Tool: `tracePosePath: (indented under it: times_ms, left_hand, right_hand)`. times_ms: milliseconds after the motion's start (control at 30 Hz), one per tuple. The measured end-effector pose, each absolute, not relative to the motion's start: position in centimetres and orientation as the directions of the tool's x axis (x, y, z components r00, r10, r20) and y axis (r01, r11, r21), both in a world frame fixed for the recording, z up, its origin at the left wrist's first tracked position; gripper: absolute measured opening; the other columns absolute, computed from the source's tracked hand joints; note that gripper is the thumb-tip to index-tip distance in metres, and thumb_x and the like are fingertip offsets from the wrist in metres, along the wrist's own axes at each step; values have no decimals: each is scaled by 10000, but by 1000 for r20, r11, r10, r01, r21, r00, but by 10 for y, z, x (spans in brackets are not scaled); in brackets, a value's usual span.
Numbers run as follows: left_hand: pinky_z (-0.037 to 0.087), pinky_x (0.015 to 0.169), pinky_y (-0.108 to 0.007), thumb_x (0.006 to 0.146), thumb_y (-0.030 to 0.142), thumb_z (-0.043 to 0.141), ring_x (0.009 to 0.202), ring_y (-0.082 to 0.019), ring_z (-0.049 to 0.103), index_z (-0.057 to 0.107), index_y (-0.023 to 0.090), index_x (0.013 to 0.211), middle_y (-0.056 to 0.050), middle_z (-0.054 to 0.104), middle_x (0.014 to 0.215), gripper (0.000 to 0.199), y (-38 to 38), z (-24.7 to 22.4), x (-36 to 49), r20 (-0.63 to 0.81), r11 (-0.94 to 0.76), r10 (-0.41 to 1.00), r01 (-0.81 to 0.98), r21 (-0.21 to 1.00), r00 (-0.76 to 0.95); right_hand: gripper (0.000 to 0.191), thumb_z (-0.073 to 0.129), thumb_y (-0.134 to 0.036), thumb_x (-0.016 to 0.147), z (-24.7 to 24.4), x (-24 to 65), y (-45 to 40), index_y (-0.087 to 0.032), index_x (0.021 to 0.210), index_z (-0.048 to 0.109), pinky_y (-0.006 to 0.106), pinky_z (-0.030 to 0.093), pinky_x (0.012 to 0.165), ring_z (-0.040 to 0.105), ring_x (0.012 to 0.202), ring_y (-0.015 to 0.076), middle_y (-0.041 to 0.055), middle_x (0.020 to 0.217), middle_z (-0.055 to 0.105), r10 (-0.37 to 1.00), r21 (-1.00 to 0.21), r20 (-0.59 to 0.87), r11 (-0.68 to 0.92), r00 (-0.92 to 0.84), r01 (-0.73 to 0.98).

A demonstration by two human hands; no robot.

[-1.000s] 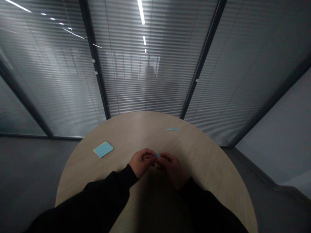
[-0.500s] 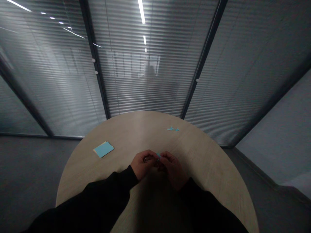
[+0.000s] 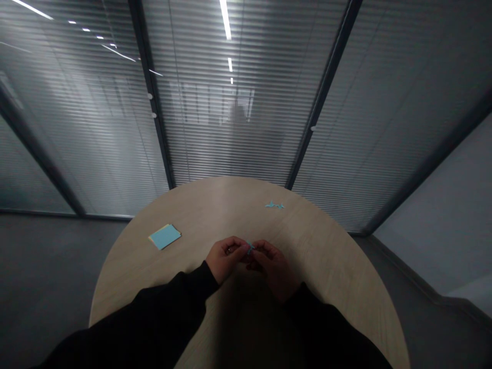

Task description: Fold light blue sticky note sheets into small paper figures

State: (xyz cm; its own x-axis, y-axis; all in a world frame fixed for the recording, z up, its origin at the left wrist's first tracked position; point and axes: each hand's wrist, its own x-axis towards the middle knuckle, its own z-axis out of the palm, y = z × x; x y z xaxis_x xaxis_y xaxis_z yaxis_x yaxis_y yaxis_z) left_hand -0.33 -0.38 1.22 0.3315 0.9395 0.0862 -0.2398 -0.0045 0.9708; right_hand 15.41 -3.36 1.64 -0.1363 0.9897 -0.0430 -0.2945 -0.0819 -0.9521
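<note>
Between my fingertips is a small folded piece of blue paper (image 3: 250, 248), mostly covered by the fingers. My left hand (image 3: 228, 257) pinches it from the left, and a ring shows on one finger. From the right, my right hand (image 3: 272, 264) pinches the same paper between thumb and fingers. Both hands are close together over the near middle of the table. Two small folded blue paper figures (image 3: 274, 205) lie farther off, toward the back right. To the left rests a stack of square paper sheets (image 3: 165, 237), blue on top with a yellowish edge beneath.
The round wooden table (image 3: 215, 205) has its curved far edge close to a glass partition with blinds (image 3: 230, 148). Dark frame posts (image 3: 155, 110) divide the glass. A pale wall (image 3: 453, 220) stands at the right, and grey floor (image 3: 49, 266) surrounds the table.
The fingertips have shifted slightly, and more of the blue paper shows between them now. The paper stack and the two figures lie where they were.
</note>
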Motion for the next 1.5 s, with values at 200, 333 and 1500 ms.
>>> tracePosePath:
  times_ms: [200, 333, 1500]
  left_hand:
    - [540, 650, -290, 694, 464, 811, 606, -135, 649, 648, 135, 808, -16, 683, 672, 384, -4, 12, -2, 63, 31, 940, -269, 963, 334]
    - [539, 614, -294, 664, 476, 832, 590, -143, 657, 608, 140, 841, -11, 676, 696, 441, -2, 8, -1, 49, 88, 930, -349, 933, 365]
    - [514, 686, -305, 748, 473, 761, 657, -139, 621, 627, 140, 933, -15, 646, 719, 404, -1, 8, 0, 145, -53, 943, -293, 955, 300]
  right_hand:
    - [302, 782, -421, 703, 25, 154, -36, -198, 816, 613, 307, 518, 666, 645, 675, 161, -2, 730, 681, 992, -983, -3, -26, -128, -179]
    - [277, 758, -418, 714, 27, 154, -36, -198, 779, 605, 295, 485, 619, 598, 602, 144, -25, 635, 638, 993, -995, 40, 29, -109, -97]
    - [192, 646, -416, 866, 17, 154, -36, -238, 937, 629, 344, 550, 688, 710, 771, 225, 64, 864, 737, 937, -908, 350, 338, 2, 247]
